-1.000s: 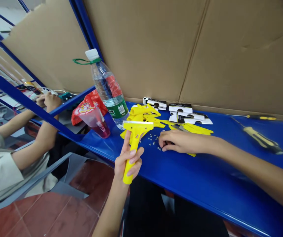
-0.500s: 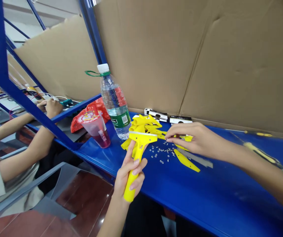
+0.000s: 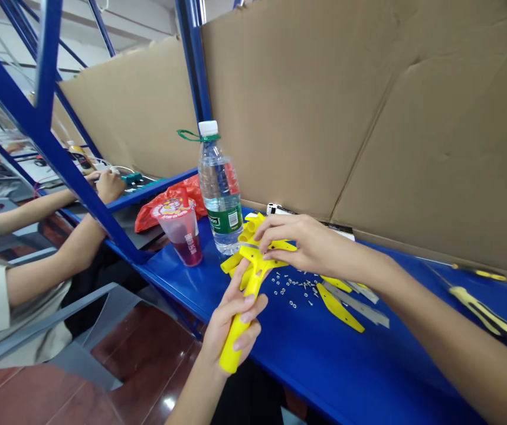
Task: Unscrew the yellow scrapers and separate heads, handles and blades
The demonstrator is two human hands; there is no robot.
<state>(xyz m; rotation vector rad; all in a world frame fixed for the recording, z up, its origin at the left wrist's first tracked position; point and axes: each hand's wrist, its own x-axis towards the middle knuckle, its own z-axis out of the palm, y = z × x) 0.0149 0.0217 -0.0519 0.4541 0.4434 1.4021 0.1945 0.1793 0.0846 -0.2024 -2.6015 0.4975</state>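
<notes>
My left hand [image 3: 218,329] is wrapped round the handle of a yellow scraper [image 3: 253,283], which tilts up and away from me. Along the top edge of its head lies a thin grey strip [image 3: 248,245]. My right hand [image 3: 301,239] reaches in from the right, its bent fingertips at the scraper's head; whatever they pinch is hidden or too small to name. Just beyond are more yellow scraper parts [image 3: 232,262]. Small nuts and screws [image 3: 293,304] lie scattered on the blue table [image 3: 297,348], beside a flat yellow piece [image 3: 340,308] and grey blades [image 3: 363,308].
A water bottle [image 3: 224,203] and a cup of red drink [image 3: 187,245] stand at the left. A screwdriver [image 3: 478,310] lies at the right. Cardboard [image 3: 315,106] walls off the back; a blue frame [image 3: 80,189] separates me from a co-worker's arms [image 3: 76,242].
My right hand has moved left from above the loose parts to the scraper's head. The left hand keeps its hold on the handle. The camera view has shifted slightly.
</notes>
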